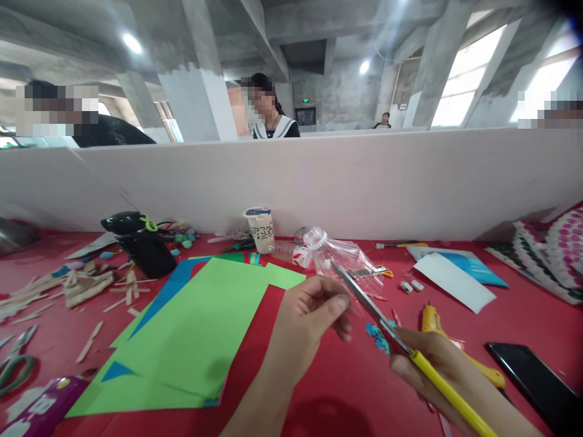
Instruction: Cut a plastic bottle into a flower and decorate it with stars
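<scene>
The right hand (pixel 432 343) is gripping slim silver-bladed scissors with a long yellow handle (pixel 371 306), their blades slanting over the red tabletop (pixel 337 376) toward the curled left hand (pixel 314 309). Its thumb and forefinger are coming together; whether they are pinching anything is impossible to tell. Beyond, a clear plastic bottle cut into thin strips (pixel 348 255) is lying near a white printed paper cup (pixel 261 233). The scissors are probably handling light and rigid, best held by the handle; the bottle is likely feeling slippery, springy, firmest at its neck.
</scene>
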A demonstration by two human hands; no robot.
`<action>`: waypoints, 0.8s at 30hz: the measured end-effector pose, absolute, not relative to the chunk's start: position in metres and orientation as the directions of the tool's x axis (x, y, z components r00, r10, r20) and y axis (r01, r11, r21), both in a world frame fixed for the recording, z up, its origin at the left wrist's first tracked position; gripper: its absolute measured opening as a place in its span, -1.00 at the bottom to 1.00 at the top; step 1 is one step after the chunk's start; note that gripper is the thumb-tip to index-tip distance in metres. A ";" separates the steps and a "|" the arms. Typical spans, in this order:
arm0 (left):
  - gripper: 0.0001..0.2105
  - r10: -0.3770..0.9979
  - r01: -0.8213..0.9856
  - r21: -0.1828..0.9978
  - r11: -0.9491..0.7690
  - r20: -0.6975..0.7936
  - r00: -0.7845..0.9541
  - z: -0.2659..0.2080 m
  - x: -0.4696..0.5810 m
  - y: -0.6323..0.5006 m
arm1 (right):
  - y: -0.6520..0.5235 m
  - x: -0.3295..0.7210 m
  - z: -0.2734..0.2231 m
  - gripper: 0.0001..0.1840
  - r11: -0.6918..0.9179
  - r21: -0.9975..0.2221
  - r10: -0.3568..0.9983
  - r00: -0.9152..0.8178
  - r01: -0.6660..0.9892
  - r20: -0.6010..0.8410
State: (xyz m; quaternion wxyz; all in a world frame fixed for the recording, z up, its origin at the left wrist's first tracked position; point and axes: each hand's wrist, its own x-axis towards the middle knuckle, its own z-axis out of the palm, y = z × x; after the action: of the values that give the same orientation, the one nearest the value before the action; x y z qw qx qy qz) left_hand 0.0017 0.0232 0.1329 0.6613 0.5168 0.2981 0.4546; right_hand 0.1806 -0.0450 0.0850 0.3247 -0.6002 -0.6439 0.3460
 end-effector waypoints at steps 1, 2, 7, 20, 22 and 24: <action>-0.91 0.909 -0.294 0.954 0.052 0.076 0.409 0.133 0.002 0.023 | -0.045 0.181 0.085 -0.41 0.022 -0.843 0.998 -0.060 0.538 -0.012; -0.91 0.909 -0.294 0.954 0.053 0.076 0.410 0.133 0.002 0.023 | -0.044 0.181 0.084 -0.41 0.001 -0.851 0.998 -0.053 0.526 -0.031; -0.91 0.908 -0.294 0.954 0.053 0.077 0.412 0.133 0.002 0.024 | -0.043 0.182 0.084 -0.42 -0.031 -0.862 0.996 -0.053 0.506 -0.067; -0.91 0.916 -0.303 0.952 0.052 0.075 0.394 0.133 0.001 0.022 | -0.042 0.185 0.080 -0.59 -0.056 -0.874 0.995 -0.049 0.483 -0.092; -0.91 0.914 -0.300 0.952 0.055 0.073 0.398 0.133 0.002 0.022 | -0.042 0.185 0.080 -0.61 -0.072 -0.870 0.993 -0.047 0.487 -0.108; -0.92 0.915 -0.303 0.952 0.051 0.076 0.395 0.133 0.002 0.022 | -0.042 0.185 0.081 -0.64 -0.081 -0.863 0.992 -0.043 0.499 -0.118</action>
State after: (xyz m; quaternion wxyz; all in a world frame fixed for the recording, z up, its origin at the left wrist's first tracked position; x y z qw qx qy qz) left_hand 0.0024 0.0221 0.1333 0.6604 0.5114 0.2993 0.4612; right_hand 0.1848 -0.0423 0.0810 0.3100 -0.6185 -0.6028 0.3976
